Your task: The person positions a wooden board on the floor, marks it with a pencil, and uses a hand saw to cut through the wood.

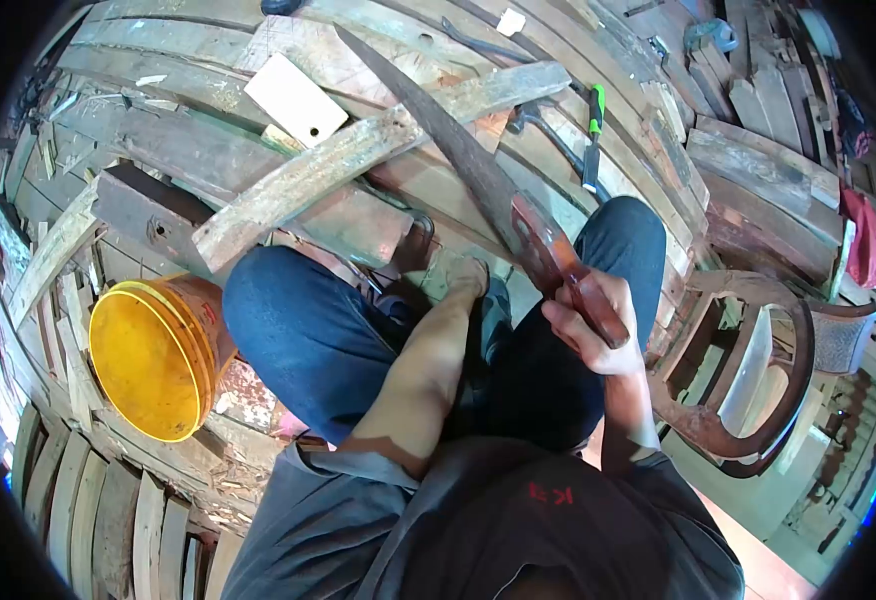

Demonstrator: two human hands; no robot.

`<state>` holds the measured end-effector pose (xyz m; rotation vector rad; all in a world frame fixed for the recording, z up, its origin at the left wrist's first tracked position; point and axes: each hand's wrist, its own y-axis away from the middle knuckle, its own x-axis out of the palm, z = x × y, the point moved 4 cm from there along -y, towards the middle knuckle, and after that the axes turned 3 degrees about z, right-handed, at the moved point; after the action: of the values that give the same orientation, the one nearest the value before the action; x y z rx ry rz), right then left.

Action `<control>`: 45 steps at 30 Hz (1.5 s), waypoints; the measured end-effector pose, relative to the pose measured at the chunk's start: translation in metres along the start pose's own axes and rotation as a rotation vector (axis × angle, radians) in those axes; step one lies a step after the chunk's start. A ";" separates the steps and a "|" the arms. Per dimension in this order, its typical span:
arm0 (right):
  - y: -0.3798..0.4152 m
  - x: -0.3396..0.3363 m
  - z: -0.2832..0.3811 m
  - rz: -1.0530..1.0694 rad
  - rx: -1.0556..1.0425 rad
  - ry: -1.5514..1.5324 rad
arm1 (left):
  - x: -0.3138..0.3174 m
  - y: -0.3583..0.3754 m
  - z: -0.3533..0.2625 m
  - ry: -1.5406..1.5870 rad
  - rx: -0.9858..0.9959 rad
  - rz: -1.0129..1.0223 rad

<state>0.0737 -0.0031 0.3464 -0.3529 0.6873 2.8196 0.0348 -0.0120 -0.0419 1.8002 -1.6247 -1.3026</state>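
My right hand [598,318] is wrapped round the wooden handle of a handsaw [463,160], over my right knee. The dark blade points up and left, overlapping a weathered wooden board [308,180] that lies at a slant in front of my knees. Down between my legs is my left hand [468,272], beside my shoe [496,310]; its fingers are largely hidden, and I cannot tell whether they hold anything. Near the saw lie a green-handled chisel [594,135] and a dark hammer [548,130]. A white plate with a hole [295,100] rests beyond the board.
A yellow bucket [148,360] stands by my left knee. At my right is a curved wooden chair frame [738,370]. Planks [173,140] cover the floor ahead, with more timber stacked at lower left [108,510]. A red cloth [863,240] hangs at far right.
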 end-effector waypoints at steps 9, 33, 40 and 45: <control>0.001 -0.015 0.080 -0.078 0.066 -0.092 | -0.016 0.036 -0.004 0.550 -0.193 -0.334; -0.007 -0.039 0.006 0.000 -0.143 -0.153 | -0.008 0.009 0.070 0.004 -0.137 0.119; -0.004 -0.041 0.002 -0.007 -0.198 -0.131 | -0.024 0.000 0.065 -0.087 0.058 0.224; -0.003 -0.043 -0.003 -0.009 -0.165 -0.173 | -0.040 0.020 0.051 0.002 0.018 0.223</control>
<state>0.1154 -0.0080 0.3547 -0.1348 0.4175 2.8625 -0.0146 0.0349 -0.0365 1.5765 -1.7819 -1.1888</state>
